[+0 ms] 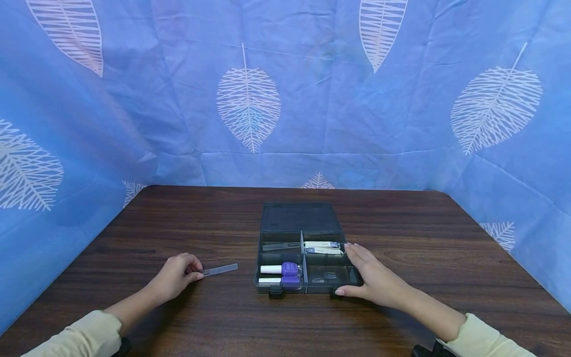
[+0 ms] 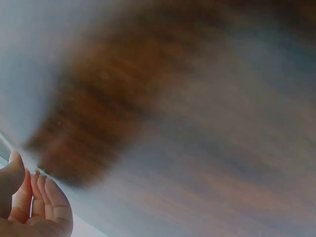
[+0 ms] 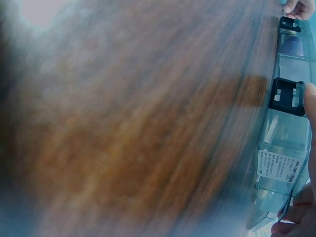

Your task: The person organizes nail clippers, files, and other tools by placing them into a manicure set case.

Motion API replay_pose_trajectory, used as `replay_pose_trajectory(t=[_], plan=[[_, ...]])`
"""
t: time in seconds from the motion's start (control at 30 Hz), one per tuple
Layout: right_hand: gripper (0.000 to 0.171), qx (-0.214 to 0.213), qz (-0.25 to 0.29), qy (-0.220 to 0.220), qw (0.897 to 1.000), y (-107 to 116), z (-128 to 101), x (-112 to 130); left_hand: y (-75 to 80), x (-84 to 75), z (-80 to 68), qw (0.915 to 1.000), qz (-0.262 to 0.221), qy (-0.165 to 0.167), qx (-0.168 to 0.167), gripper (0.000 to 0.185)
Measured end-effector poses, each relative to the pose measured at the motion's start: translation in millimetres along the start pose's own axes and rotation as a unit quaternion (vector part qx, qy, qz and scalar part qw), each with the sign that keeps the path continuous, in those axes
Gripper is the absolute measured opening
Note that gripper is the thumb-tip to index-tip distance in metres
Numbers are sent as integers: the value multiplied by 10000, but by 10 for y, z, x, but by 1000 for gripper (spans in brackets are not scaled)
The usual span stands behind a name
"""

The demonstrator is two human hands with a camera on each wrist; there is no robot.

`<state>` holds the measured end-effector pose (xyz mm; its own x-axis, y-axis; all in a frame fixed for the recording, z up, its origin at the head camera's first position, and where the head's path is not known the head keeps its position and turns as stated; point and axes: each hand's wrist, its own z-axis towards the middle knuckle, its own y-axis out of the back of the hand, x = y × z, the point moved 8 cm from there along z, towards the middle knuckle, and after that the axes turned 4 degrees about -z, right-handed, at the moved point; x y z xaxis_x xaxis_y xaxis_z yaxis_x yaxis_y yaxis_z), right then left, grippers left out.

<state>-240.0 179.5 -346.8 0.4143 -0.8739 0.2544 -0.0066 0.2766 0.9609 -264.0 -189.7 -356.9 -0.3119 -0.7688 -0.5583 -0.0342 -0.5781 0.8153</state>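
My left hand [image 1: 175, 278] pinches one end of a slim, flat, translucent nail file [image 1: 220, 269] between thumb and fingers, just left of the box. A dark see-through plastic box [image 1: 305, 263] lies with its lid [image 1: 299, 216] folded back. My right hand [image 1: 379, 277] grips its right side, thumb at the front edge by a latch [image 3: 288, 96]. Inside, a similar strip [image 1: 281, 246] occupies the rear left compartment, two white-wrapped pieces [image 1: 323, 248] the rear right. Two purple nail polish bottles [image 1: 290, 269] with white caps lie front left. In the left wrist view, the left fingers [image 2: 59, 202] show without the file.
The box stands on a dark wooden table [image 1: 214, 317] with rounded far corners. Blue cloth [image 1: 303, 99] with white leaf prints hangs behind and on both sides. A printed label [image 3: 278, 166] is on the box's front wall.
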Motion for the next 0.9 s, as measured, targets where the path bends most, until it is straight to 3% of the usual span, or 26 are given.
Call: replay_pose_trajectory(t=[0.17, 0.47, 0.9], plan=[[101, 8, 3, 14, 10000, -4, 3, -2, 42, -17, 5, 9997, 123, -117, -164, 5], [101, 20, 9, -15, 10000, -3, 1, -1, 96, -112, 19, 9965, 166, -658, -490, 4], [102, 37, 1, -45, 10000, 1, 4, -3, 147, -316, 158, 9889, 55, -972, -1123, 4]])
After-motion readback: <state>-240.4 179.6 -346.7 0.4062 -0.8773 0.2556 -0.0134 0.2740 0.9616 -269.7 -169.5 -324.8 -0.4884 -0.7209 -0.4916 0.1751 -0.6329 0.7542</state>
